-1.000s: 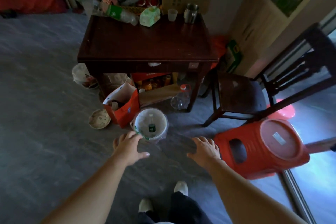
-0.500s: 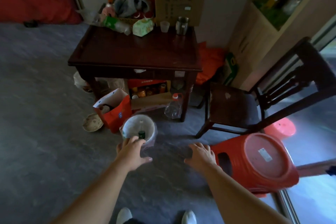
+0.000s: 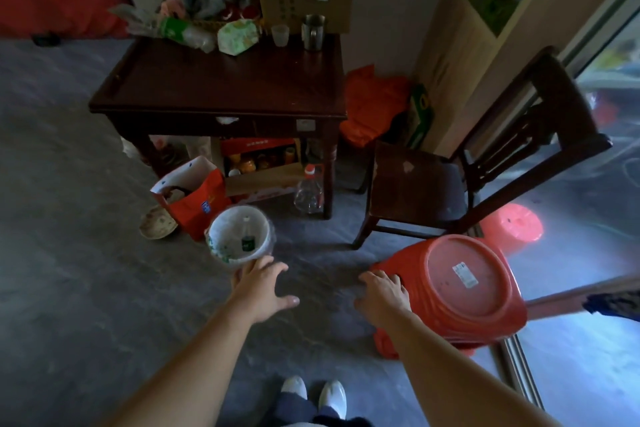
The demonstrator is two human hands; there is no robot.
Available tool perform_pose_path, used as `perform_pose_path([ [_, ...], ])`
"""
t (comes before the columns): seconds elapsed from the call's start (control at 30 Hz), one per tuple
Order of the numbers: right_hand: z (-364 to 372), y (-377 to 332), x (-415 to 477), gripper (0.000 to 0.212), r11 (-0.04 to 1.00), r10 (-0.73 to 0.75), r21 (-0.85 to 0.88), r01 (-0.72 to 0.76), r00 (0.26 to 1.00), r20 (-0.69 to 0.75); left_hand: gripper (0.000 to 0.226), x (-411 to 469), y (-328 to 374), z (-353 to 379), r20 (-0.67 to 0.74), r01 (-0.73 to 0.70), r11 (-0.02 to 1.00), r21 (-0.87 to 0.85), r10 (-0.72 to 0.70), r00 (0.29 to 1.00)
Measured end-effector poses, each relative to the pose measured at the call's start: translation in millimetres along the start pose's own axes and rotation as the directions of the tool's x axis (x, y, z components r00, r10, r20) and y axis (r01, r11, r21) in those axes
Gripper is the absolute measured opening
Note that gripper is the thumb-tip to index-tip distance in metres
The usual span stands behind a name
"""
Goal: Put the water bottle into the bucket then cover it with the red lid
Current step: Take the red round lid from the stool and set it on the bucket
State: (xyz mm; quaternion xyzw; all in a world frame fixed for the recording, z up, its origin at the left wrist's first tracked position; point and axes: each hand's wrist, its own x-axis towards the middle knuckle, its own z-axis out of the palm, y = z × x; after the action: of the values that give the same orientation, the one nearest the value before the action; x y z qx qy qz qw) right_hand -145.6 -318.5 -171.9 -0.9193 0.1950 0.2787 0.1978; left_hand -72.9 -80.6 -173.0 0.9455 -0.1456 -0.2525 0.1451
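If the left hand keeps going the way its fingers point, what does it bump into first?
Probably the near rim of the white bucket: the left hand points up at it, fingertips about touching. Depth is hard to judge.

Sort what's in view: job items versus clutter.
Job: water bottle inside the bucket; red lid on the floor past the chair.
Clutter: red stool, chair, table, red bag, empty plastic bottle.

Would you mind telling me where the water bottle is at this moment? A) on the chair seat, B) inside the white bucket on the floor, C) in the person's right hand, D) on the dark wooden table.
B: the water bottle stands inside the open white bucket on the floor, and both hands are empty.
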Motion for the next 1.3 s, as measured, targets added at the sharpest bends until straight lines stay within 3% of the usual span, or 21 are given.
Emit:
perform_pose_path([
  [0.43,-8,28,-19,0.058,0.998,0.056,0.0,-0.056,0.997,-0.044,0.074,16,48,21,0.077,-0.115,0.992,0.046,0.111,0.991],
  [0.7,-23,72,-1,0.057,0.999,-0.014,0.028,0.016,0.999,-0.052,0.074,27,103,40,0.063,-0.088,0.995,0.049,0.085,0.994],
  [0.9,-55,153,18,0.051,0.992,-0.125,0.024,0.126,0.991,-0.044,0.072,36,191,83,0.045,-0.01,1.0,0.006,0.009,0.999],
  [1.3,-118,347,51,0.053,1.0,-0.001,0.028,0.001,1.0,0.009,0.071,71,345,151,0.041,0.136,0.986,-0.097,-0.133,0.99],
])
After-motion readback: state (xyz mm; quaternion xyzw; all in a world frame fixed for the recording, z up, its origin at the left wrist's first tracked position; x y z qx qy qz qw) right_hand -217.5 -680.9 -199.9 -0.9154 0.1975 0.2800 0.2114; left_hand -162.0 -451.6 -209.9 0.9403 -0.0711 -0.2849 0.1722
